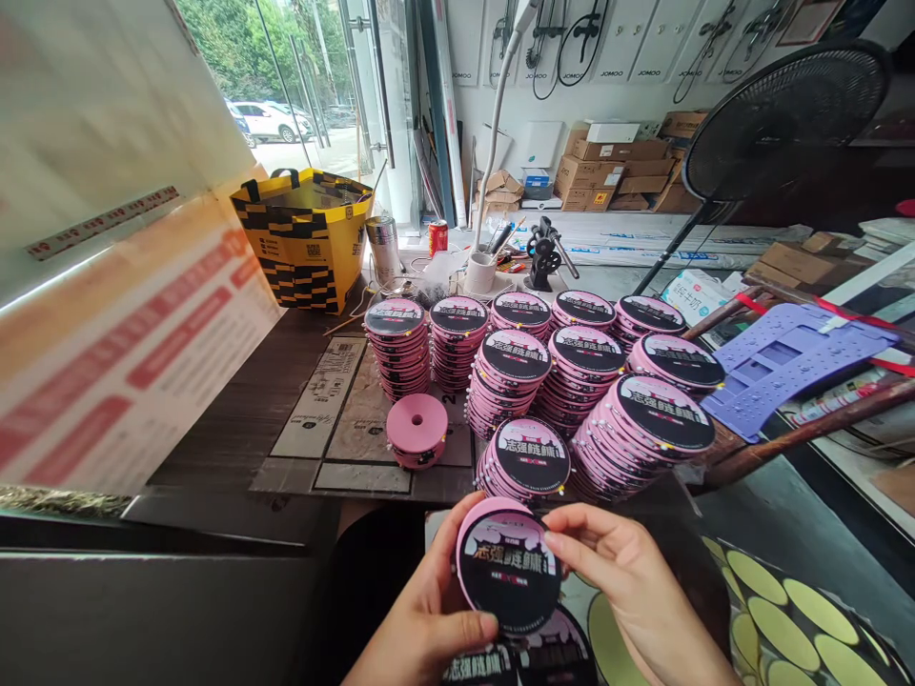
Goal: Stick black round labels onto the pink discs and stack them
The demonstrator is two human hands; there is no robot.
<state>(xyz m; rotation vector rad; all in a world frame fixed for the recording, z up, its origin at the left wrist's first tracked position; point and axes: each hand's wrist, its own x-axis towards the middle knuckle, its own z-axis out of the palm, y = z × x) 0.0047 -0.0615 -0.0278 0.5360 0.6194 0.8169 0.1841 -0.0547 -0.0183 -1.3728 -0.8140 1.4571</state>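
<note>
We have one pink spool [486, 514] in our two hands, low in the middle of the view and in front of the stacks. The fingers of our left hand [433, 610] grasp it around the side, thumb lying over its lower edge. The thumb and forefinger of our right hand [629, 562] pinch the right edge of the one round black label [509, 576] on its face; the label sits off-centre, so a pink crescent shows above it. Below our hands we see parts of two more black labels [558, 648], and one large yellow-green circle [609, 638] just beside them. Several more such circles lie on a sheet [793, 610] at the right.

On the surface [282, 348] ahead we count ten stacks [516, 354] topped with black labels: five at the back, three in the middle and two in front. One short plain pink pile [416, 424] with a centre hole stands apart on the cardboard [304, 414]. Behind are one yellow-and-black bag [311, 248], one silver can [384, 246], one red can [437, 237] and one white cup [480, 274] holding tools. One black fan [782, 124] stands at the right, above one purple plastic piece [793, 367].
</note>
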